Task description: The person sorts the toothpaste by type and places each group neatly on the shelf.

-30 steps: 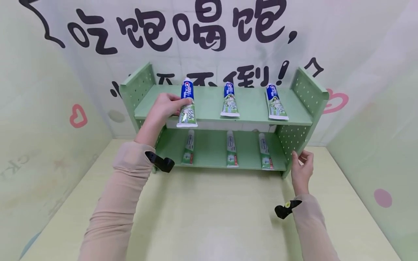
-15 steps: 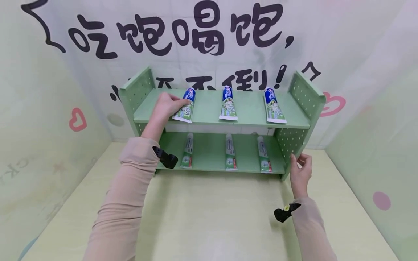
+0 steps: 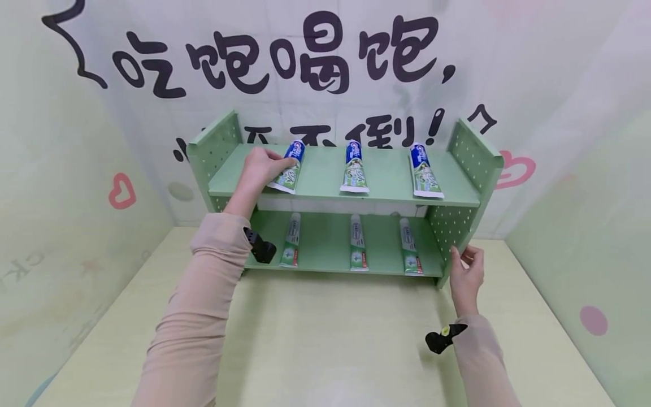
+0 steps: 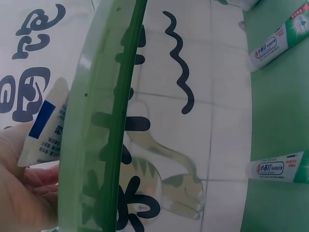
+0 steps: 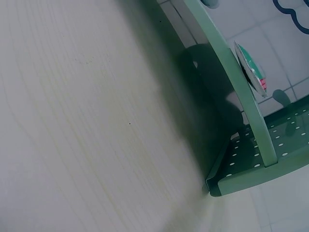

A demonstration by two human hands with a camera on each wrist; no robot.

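On the left of the green two-tier shelf's (image 3: 325, 198) upper board, my left hand (image 3: 261, 169) pinches a blue-and-green toothpaste tube (image 3: 290, 177), its crimped end near the front edge. The left wrist view shows the left fingers beside that toothpaste tube's white back (image 4: 46, 128). Two like tubes lie on the same board, a middle one (image 3: 354, 169) and a right one (image 3: 425, 172). My right hand (image 3: 467, 277) grips the lower front edge of the shelf's right side panel. The right wrist view shows the shelf's corner (image 5: 241, 176) but not the hand.
Three slimmer grey-and-green toothpaste tubes lie on the lower board: left (image 3: 291, 240), middle (image 3: 358, 243) and right (image 3: 410, 247). The shelf stands on a pale table (image 3: 335, 339) against a wall (image 3: 325, 107) with large black lettering. Side walls rise left and right.
My left hand has carried its toothpaste tube back and slightly left onto the upper board, where it now lies slanted. The right hand keeps its grip. The head view has shifted slightly.
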